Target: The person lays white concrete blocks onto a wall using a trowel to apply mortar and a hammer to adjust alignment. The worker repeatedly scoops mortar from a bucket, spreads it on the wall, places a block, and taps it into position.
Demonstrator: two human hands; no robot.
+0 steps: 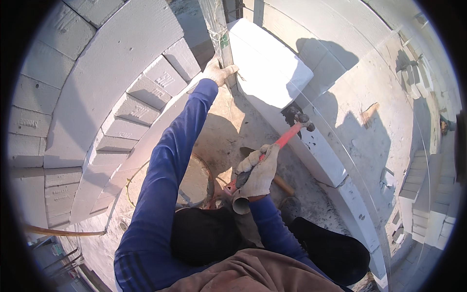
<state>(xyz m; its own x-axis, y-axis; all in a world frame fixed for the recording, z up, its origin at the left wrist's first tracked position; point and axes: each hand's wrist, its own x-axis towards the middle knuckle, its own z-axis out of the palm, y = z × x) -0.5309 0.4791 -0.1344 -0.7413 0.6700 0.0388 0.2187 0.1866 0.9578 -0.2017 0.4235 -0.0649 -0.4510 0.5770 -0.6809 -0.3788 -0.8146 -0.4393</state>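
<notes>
My left hand (219, 73), in a pale work glove, is closed around the lower part of an upright post (216, 29) wrapped in clear plastic. Just right of it a large white block (270, 61) rests on a low course of white blocks (335, 165). My right hand (258, 170), also gloved, grips a hammer (290, 135) by its red and dark handle. The hammer's metal head is over the low course, beside a dark patch (291, 113) below the white block; whether it touches cannot be told.
Stacked white blocks (151, 87) stand on the left, with a large block wall (112, 63) behind them. A round bucket (197, 182) sits near my knees. A thin string (350, 148) runs along the low course. More blocks (418, 190) stand at the far right.
</notes>
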